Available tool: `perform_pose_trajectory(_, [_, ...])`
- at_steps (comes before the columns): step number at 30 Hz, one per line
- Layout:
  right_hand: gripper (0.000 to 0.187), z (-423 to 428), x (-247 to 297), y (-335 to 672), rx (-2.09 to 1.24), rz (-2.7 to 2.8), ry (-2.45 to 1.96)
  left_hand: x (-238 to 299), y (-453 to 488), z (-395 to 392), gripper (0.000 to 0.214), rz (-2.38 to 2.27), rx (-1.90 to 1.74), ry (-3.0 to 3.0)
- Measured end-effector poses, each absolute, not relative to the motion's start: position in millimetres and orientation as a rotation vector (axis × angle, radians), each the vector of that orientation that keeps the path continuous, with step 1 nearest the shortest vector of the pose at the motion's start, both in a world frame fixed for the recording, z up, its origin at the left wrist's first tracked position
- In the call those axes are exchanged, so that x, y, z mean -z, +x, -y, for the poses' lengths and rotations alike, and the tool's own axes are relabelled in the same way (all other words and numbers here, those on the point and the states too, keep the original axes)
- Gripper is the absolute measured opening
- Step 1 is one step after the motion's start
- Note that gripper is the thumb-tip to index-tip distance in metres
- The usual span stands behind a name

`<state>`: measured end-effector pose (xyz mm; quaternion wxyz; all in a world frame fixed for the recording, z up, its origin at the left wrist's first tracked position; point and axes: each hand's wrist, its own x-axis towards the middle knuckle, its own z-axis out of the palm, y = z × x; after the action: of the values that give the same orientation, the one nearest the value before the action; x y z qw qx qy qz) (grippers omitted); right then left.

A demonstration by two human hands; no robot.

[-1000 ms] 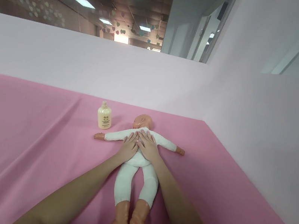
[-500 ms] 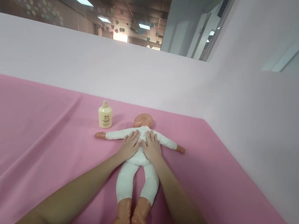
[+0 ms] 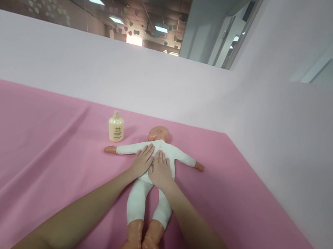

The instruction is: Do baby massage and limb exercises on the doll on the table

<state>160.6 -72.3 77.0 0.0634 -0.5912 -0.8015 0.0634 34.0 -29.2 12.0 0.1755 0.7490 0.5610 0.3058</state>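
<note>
A baby doll point(image 3: 138, 200) with a white cloth body lies stretched out on a pink sheet point(image 3: 38, 154), arms spread and feet toward me. Its head is turned to the side at the far end. My left hand point(image 3: 143, 161) rests flat on the left part of the doll's torso, fingers extended. Beside it, my right hand point(image 3: 161, 169) lies flat on the middle of the torso, fingers stretched out toward the head. Neither hand grips anything. Both palms are hidden against the cloth.
A pale yellow bottle point(image 3: 116, 128) with dark print stands left of the doll's head, near its outstretched arm. White walls point(image 3: 99, 67) border the pink surface at the back and right. A window point(image 3: 109, 6) above shows ceiling lights and heart-shaped decorations.
My right hand has slid down and to the left on the doll's torso, closer to my left hand. The left hand stays in nearly the same place on the doll.
</note>
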Motion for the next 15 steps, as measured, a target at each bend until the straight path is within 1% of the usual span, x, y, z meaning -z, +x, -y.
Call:
perform_pose_trajectory(3, [0.07, 72, -79, 162, -0.151, 2.546, -1.607, -14, 29, 30, 0.057, -1.536, -0.912, 2.094])
perform_pose_trajectory(5, [0.067, 71, -81, 164, -0.136, 2.607, -1.497, -19, 24, 33, 0.058, -1.433, -0.986, 2.183])
perform_pose_trajectory(8, [0.058, 68, -81, 168, -0.18, 2.715, -1.288, -33, 19, 40, 0.057, -1.056, -1.075, 2.486])
perform_pose_trajectory(11, [0.052, 65, -74, 172, -0.236, 2.74, -1.2, -45, 20, 45, 0.054, -0.766, -0.997, 2.597])
perform_pose_trajectory(15, [0.052, 62, -63, 174, -0.266, 2.71, -1.223, -48, 26, 42, 0.05, -0.762, -0.897, 2.506])
